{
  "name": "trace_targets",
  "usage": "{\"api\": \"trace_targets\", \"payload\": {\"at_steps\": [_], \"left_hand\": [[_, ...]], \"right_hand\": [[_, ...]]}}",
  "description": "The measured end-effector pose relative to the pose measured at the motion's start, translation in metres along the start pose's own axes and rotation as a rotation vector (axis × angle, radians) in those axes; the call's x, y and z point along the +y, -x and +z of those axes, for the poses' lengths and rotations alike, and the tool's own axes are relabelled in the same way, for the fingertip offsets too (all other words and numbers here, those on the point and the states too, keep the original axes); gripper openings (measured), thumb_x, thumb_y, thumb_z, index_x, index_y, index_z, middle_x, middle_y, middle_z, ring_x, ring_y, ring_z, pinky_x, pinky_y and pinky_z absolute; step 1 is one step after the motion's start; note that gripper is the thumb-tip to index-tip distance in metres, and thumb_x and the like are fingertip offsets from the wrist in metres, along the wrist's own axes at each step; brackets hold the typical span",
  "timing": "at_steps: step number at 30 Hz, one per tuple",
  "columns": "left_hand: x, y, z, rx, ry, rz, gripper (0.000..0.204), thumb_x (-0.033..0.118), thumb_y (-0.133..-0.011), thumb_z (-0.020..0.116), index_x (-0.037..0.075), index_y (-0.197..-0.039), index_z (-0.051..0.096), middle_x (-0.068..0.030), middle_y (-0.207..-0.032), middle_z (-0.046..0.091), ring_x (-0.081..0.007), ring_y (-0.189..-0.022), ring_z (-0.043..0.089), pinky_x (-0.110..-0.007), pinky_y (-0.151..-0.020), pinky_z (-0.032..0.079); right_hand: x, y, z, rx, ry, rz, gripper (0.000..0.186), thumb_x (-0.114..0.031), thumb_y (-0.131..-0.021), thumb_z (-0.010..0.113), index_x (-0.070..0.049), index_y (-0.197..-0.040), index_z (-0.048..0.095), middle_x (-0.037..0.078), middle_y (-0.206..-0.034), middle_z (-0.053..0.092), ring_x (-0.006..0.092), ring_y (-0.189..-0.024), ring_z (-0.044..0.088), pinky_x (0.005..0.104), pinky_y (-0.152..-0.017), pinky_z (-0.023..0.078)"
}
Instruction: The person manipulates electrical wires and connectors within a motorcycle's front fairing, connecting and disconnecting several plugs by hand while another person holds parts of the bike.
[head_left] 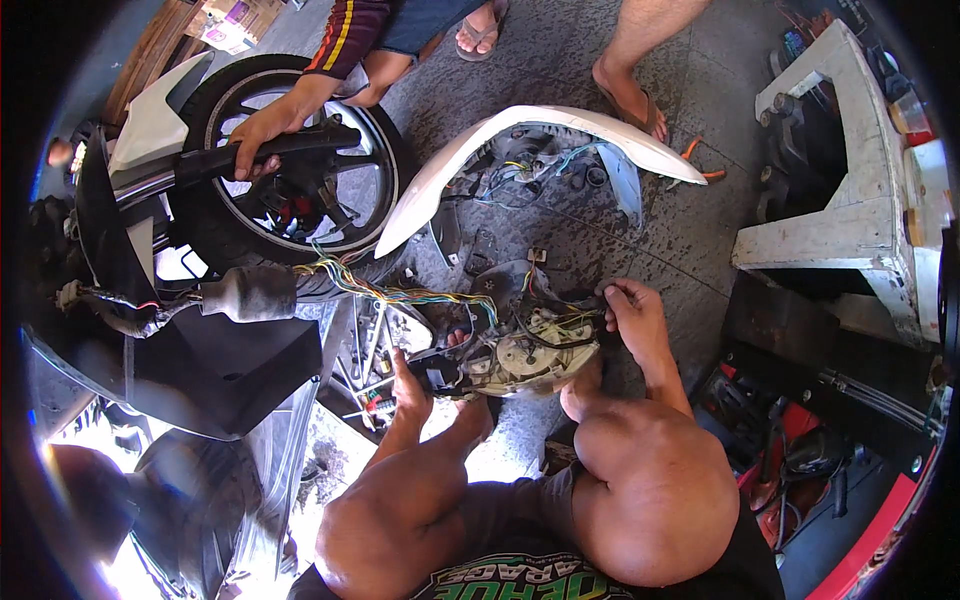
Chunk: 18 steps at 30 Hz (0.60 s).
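A motorcycle instrument cluster (525, 352), its pale back turned up, is held above the floor between my knees. Around its left end my left hand (408, 385) is closed, the thumb along the near side and fingertips showing beyond. My right hand (632, 308) is at the cluster's right end, thumb and forefinger pinched together; what is between them is too small to make out. A bundle of coloured wires (400, 293) runs from the cluster leftward to a grey rubber boot (250, 294) on the motorcycle's front. Thin wires and a small connector (538, 256) stand at its far edge.
Another person's hand (262, 135) grips a black fork tube beside a wheel (300, 165). A white curved fairing (520, 125) with wiring lies ahead. Tools (375, 345) lie left of the cluster. A white wooden stool (850, 200) and a red-edged toolbox (890, 535) are at right.
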<state>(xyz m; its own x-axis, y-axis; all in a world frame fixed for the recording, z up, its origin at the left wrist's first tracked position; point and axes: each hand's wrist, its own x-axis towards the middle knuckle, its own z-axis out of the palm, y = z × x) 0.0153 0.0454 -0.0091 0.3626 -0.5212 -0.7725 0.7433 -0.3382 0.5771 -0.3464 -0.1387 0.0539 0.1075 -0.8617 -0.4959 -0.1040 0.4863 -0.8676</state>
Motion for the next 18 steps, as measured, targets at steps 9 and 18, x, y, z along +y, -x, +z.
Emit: {"api": "trace_targets", "payload": {"at_steps": [9, 18], "left_hand": [[0.008, 0.016, 0.034, 0.082, -0.046, 0.003, 0.079, 0.066, -0.099, 0.04, -0.001, -0.141, 0.044, -0.0184, -0.132, 0.059, -0.0312, -0.118, 0.06, -0.043, -0.107, 0.045], [-0.004, -0.008, -0.001, -0.038, -0.006, 0.005, 0.073, 0.065, -0.098, 0.044, 0.007, -0.142, 0.039, -0.0179, -0.128, 0.06, -0.0327, -0.114, 0.062, -0.045, -0.102, 0.048]], "right_hand": [[-0.003, 0.003, -0.007, 0.016, -0.045, 0.017, 0.017, -0.012, -0.099, 0.056, 0.001, -0.105, 0.067, 0.003, -0.091, 0.068, 0.0068, -0.064, 0.055, 0.0227, -0.055, 0.049], [-0.008, 0.005, -0.007, 0.045, -0.04, 0.019, 0.018, -0.013, -0.099, 0.058, 0.002, -0.101, 0.068, 0.005, -0.091, 0.07, 0.0066, -0.063, 0.056, 0.0226, -0.055, 0.048]]}}
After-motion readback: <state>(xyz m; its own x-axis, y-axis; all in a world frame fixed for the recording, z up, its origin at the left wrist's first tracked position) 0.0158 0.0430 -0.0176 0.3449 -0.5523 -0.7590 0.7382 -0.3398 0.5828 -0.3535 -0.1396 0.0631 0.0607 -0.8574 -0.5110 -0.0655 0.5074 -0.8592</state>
